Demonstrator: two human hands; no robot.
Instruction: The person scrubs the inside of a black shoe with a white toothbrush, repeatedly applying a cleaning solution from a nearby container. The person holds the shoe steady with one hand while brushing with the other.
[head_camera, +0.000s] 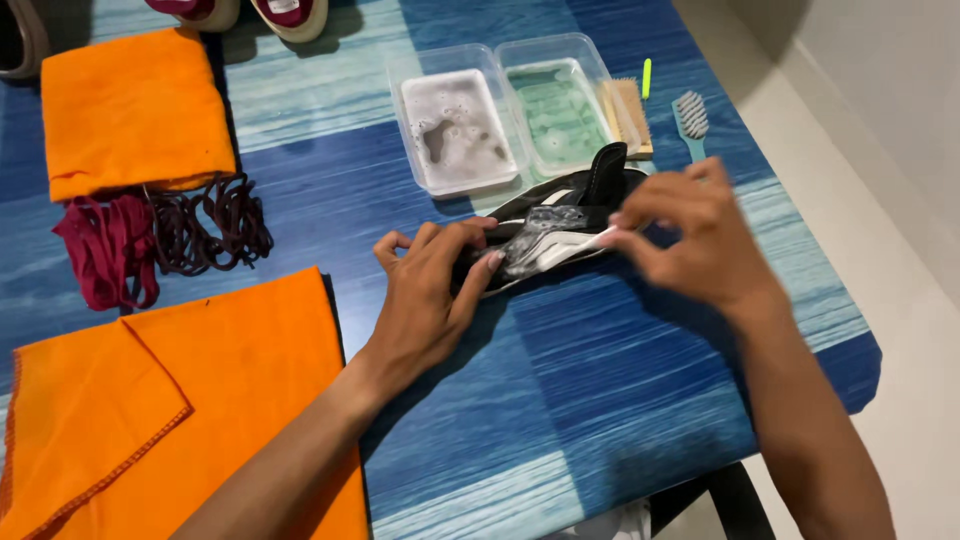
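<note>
A black shoe (590, 190) with a white stripe lies on its side on the blue table (560, 400), smeared with soapy foam on its flank. My left hand (425, 295) grips the shoe's front end, fingers curled over it. My right hand (690, 235) pinches the shoe's side near the white stripe, thumb and fingers closed on it. What lies under the right palm is hidden.
Two clear tubs stand behind the shoe: one with foamy water (455, 130), one with greenish water (557, 110). A wooden brush (628, 115), a teal brush (690, 120), orange cloths (130, 105) (150, 420), dark red laces (160, 235) and maroon shoes (290, 15) lie around. Table edge runs along the right.
</note>
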